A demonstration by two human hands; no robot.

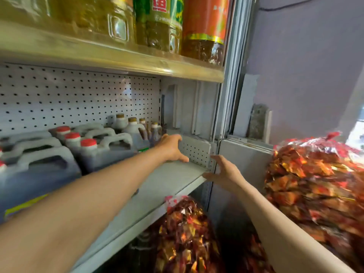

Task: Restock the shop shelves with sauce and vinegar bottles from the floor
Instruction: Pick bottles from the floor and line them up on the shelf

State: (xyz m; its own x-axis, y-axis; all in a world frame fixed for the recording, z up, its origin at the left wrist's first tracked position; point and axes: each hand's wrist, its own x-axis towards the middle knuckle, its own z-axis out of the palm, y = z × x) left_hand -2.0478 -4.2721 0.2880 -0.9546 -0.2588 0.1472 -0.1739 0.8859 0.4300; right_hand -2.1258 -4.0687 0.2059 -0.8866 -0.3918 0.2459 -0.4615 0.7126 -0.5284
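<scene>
The left hand (172, 147) reaches across the grey shelf (157, 186) and curls its fingers round the top edge of a small perforated end panel (195, 149) at the shelf's right end, thumb resting on the shelf board. The right hand (226, 172) is spread and holds nothing, its fingertips touching the shelf's right front corner, probably to steady it while the panel is adjusted or to check the free space. Far left on the shelf stand dark jugs with red caps (88, 143), packed close together; behind them, smaller brown-capped bottles (134, 128) line the pegboard back wall (78, 99). The near right stretch of shelf is bare, likely where more stock goes. No floor bottles are in view. Oil bottles (157, 22) fill the shelf above; bags of red snack packets (315, 184) sit at right.
</scene>
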